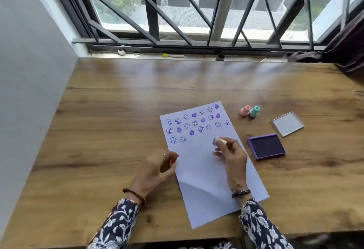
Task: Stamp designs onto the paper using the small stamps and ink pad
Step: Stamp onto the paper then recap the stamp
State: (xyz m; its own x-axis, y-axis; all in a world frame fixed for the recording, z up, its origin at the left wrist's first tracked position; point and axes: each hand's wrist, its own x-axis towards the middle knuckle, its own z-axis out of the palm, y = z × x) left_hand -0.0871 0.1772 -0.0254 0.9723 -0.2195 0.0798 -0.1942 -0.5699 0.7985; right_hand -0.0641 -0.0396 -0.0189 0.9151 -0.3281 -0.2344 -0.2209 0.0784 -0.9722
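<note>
A white sheet of paper (204, 172) lies tilted on the wooden table, its upper part covered with several purple smiley and heart prints. My right hand (233, 155) hovers over the paper's middle and grips a small cream stamp (219, 140), its face turned up and left, just off the sheet. My left hand (157, 167) rests at the paper's left edge, fingers curled, fingertips touching the sheet. The open purple ink pad (266, 146) sits right of the paper. A pink stamp (245, 110) and a teal stamp (254, 111) stand beyond it.
The ink pad's clear lid (288, 123) lies right of the two spare stamps. The wooden table (118, 110) runs to a barred window at the back and a white wall at the left. A dark curtain (338, 51) bunches at the far right. Small bits sit on the sill.
</note>
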